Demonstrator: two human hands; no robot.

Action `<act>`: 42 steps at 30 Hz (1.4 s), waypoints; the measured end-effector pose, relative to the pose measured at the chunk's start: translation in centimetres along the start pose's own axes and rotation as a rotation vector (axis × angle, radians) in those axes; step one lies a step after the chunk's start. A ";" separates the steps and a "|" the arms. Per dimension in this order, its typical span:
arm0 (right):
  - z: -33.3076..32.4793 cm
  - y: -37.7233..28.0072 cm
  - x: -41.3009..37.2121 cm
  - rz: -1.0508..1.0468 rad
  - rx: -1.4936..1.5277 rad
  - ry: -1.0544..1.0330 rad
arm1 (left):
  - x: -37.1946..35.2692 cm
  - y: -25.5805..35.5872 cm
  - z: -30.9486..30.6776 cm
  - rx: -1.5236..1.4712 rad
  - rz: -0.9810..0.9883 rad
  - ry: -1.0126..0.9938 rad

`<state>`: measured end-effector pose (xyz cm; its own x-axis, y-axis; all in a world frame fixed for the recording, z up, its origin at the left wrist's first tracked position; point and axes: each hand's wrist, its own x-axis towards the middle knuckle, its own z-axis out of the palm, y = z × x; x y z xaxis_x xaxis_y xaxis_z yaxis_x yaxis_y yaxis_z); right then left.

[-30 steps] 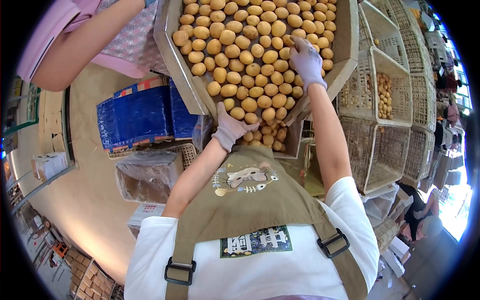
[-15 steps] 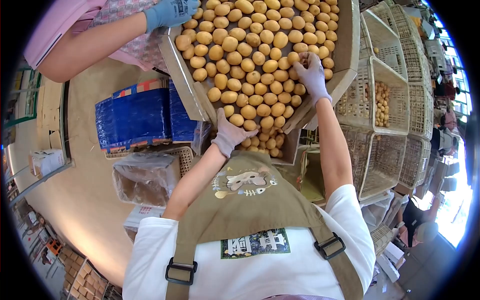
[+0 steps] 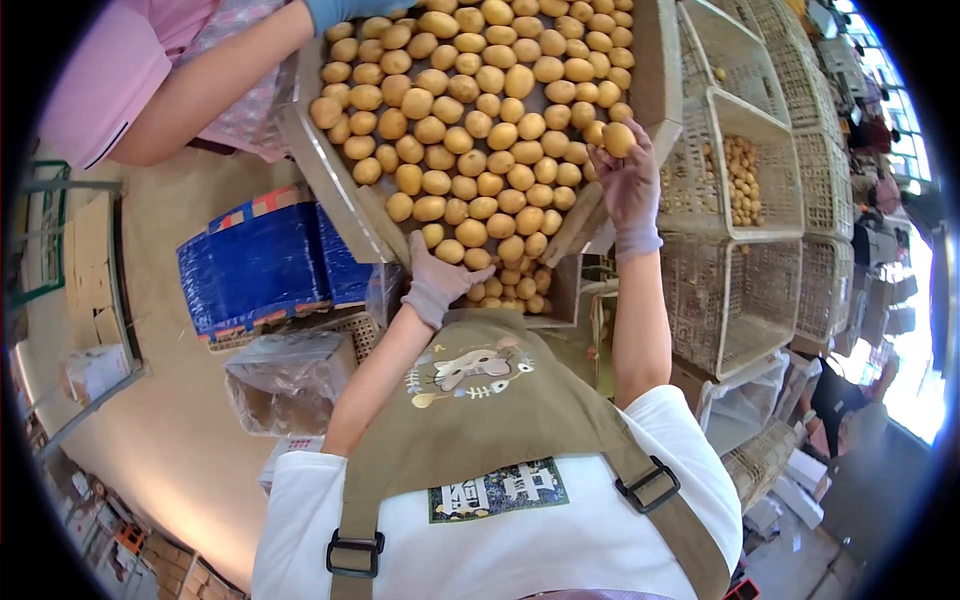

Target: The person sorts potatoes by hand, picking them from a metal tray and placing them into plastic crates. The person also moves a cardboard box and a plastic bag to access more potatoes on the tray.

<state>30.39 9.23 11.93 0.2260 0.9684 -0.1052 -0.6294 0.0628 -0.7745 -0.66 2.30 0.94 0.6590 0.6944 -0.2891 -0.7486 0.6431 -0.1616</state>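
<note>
Fruit (image 3: 618, 139) round, tan-yellow, smooth, pinched in right hand (image 3: 630, 185)

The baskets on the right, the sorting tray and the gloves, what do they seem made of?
Baskets: probably moulded plastic, matt beige; regular open lattice walls. Tray: likely sheet metal, dull grey; thin bent rim. Gloves on the left hand and the right hand, which holds a yellow fruit: thin knit fabric, pale lilac, matt; wrinkled at the wrists.

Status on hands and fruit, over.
Right hand shut on yellow fruit over sorting tray edge. Left hand open at its outlet. Co-worker's blue glove at far corner.
</note>
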 end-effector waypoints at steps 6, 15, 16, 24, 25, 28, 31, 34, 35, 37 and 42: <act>0.8 -3.4 -4.5 0.002 0.166 0.029 | 0.2 -0.5 2.6 0.085 -0.020 0.303; -6.1 -7.8 -7.0 -0.464 0.126 0.488 | 0.4 -0.1 1.2 0.116 -0.042 0.278; -6.8 -9.1 -6.7 -0.607 0.277 0.577 | 0.4 -0.2 1.6 0.050 -0.042 0.320; 9.0 1.6 4.0 -0.110 -1.213 0.197 | -0.5 -0.8 3.5 0.387 0.086 0.167; 8.4 3.8 6.5 -0.149 -1.328 0.106 | -0.5 -1.0 3.4 0.352 0.090 0.140; 10.9 7.1 10.5 0.172 -1.910 0.014 | 0.2 -1.0 2.3 0.280 0.060 0.227; 11.6 6.3 11.8 0.285 -1.920 -0.028 | 0.4 -0.7 2.0 0.081 0.040 0.353; 8.6 5.0 9.7 -0.074 -1.615 -0.124 | 0.5 -0.6 1.6 -0.001 0.010 0.379; 8.7 4.3 8.5 -0.166 -1.577 -0.162 | 0.5 -0.7 2.1 0.004 0.013 0.420; 8.6 1.4 6.5 -0.688 -1.699 -0.414 | 0.5 -0.7 1.3 0.025 0.008 0.377; 0.5 -12.0 10.9 -0.953 -2.044 0.472 | 0.0 -1.0 0.5 0.931 0.157 0.331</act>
<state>40.00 19.13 20.38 0.1878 0.6969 0.6922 0.9733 -0.2269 -0.0357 0.12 1.82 1.57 0.3977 0.7595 -0.5149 -0.3763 0.6468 0.6634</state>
